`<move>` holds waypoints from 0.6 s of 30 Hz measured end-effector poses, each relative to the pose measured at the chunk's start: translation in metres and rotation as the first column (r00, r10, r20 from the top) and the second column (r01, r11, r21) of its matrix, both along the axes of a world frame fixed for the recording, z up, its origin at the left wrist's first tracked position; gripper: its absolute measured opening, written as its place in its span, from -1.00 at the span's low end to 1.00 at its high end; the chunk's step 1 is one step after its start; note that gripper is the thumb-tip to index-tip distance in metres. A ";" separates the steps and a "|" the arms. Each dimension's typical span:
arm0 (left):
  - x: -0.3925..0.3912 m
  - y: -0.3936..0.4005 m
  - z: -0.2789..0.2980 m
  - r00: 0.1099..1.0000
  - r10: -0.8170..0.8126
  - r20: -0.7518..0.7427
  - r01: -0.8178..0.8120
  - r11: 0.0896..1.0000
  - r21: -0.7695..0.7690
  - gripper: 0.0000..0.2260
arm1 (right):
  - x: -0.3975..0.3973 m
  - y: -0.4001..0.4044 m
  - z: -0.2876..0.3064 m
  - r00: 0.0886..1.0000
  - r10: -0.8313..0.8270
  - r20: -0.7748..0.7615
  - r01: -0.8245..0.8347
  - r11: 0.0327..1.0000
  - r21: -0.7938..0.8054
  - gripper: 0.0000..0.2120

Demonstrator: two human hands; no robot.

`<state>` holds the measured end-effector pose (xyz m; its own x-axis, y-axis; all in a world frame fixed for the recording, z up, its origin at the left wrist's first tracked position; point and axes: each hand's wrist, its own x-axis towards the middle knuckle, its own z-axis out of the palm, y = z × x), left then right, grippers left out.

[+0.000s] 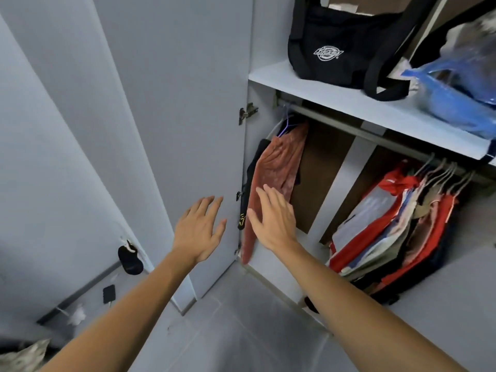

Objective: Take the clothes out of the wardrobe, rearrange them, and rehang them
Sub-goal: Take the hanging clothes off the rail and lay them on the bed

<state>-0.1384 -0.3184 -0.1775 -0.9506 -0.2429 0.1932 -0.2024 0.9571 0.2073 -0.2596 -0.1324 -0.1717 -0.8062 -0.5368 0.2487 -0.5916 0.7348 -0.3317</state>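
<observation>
A rust-red garment (279, 167) hangs on a purple hanger (285, 127) at the left end of the metal rail (346, 127), with a black garment (251, 181) behind it. A dense bunch of red, white, beige and dark clothes (397, 232) hangs at the rail's right end. My right hand (273, 218) is held flat with straight fingers in front of the rust-red garment's lower half; contact cannot be told. My left hand (200, 229) is spread, holding nothing, in front of the open wardrobe door (188, 116).
On the shelf (349, 95) above the rail stand a black shoulder bag (341, 44) and a blue plastic bag (461, 95). The rail's middle stretch is bare. Grey floor tiles (241, 331) lie below. A black object (130, 257) hangs on the left wall.
</observation>
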 end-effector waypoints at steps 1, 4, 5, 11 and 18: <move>-0.015 -0.001 0.001 1.000 -0.016 0.001 0.016 1.000 0.009 -0.43 | -0.011 -0.002 0.000 1.000 -0.011 0.000 0.011 1.000 0.000 -0.41; -0.065 -0.009 0.000 0.998 -0.069 0.003 0.069 0.997 0.028 -0.43 | -0.050 -0.007 -0.004 0.999 -0.048 -0.004 0.048 0.999 0.008 -0.40; -0.084 -0.012 -0.002 0.996 -0.089 0.001 0.089 0.995 0.034 -0.43 | -0.064 -0.009 -0.006 0.998 -0.066 -0.004 0.066 0.998 0.012 -0.40; -0.198 -0.031 -0.007 0.969 -0.246 -0.011 0.247 0.966 0.071 -0.42 | -0.145 -0.010 -0.018 0.973 -0.229 -0.010 0.229 0.973 0.037 -0.41; -0.309 0.014 -0.008 0.857 -0.513 -0.053 0.515 0.855 0.062 -0.47 | -0.190 0.060 -0.021 0.858 -0.513 0.000 0.512 0.855 0.080 -0.40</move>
